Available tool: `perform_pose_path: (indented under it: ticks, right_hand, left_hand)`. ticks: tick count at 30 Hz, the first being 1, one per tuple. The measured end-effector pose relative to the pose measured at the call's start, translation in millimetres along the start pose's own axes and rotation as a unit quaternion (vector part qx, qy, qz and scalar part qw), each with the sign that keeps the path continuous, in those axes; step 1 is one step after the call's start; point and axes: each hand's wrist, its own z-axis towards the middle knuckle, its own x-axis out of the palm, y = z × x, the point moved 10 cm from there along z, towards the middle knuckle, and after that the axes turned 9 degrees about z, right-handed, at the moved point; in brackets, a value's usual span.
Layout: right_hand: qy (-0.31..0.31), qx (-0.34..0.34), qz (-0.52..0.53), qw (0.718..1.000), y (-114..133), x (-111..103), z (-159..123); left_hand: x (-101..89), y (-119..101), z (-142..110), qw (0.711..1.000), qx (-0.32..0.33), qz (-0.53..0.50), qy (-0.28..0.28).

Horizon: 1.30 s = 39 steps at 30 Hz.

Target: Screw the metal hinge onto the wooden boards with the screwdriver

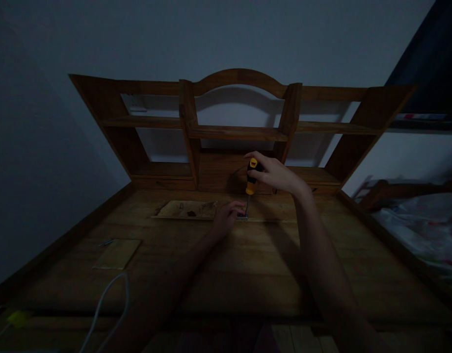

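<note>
My right hand (pixel 272 172) is closed around the yellow and black handle of a screwdriver (pixel 252 182). The screwdriver stands nearly upright, its shaft pointing down at a small metal piece (pixel 242 215) on the wooden desk. My left hand (pixel 228 215) lies low on the desk, its fingertips holding the metal piece beside the screwdriver's tip. The fingers partly cover this piece, and its exact shape is too dark to make out. Left of my left hand lies a thin, pale wooden strip (pixel 181 210) with a dark, rough-edged patch.
A wooden shelf unit (pixel 238 132) rises along the desk's back edge. On the left of the desk (pixel 226 264) lie a flat square board (pixel 118 254) and a small thin object (pixel 106 242). A white cable (pixel 100 304) loops at the front left. Plastic-covered things (pixel 424 225) are at the right.
</note>
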Motion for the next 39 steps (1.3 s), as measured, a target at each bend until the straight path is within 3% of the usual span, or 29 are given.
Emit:
perform_pose_path:
  ticks: [6, 13, 17, 21, 25, 30, 39]
  right_hand:
    - [-0.012, -0.018, -0.009, 1.0, 2.2, -0.5, 1.7]
    - [-0.074, -0.001, -0.089, 0.993, -3.4, -3.5, 1.8]
    - [-0.041, 0.024, -0.04, 0.998, -7.4, -3.2, -0.4]
    - [-0.003, -0.016, 0.006, 1.0, 2.0, -1.4, -0.9]
    - [-0.025, -0.03, -0.005, 0.999, 4.4, -1.3, 1.4]
    - [-0.077, -0.011, -0.091, 0.993, 2.0, -4.2, 2.2]
    - [-0.015, -0.037, -0.008, 0.999, 8.4, -2.0, 1.5]
  left_hand:
    - [0.1, 1.3, 0.5, 1.0, 0.006, -0.002, -0.005]
    - [0.0, -4.0, 0.1, 1.0, 0.001, -0.005, 0.003]
    - [-0.3, -3.6, -0.1, 1.0, -0.004, 0.004, 0.004]
    - [-1.5, -1.6, 0.0, 1.0, 0.001, 0.008, -0.007]
    - [-1.8, -4.2, 0.2, 1.0, 0.012, 0.003, -0.01]
    - [-2.5, -7.9, -0.1, 1.0, 0.015, 0.016, -0.01]
    - [1.4, 4.4, 0.1, 1.0, -0.01, 0.005, -0.007]
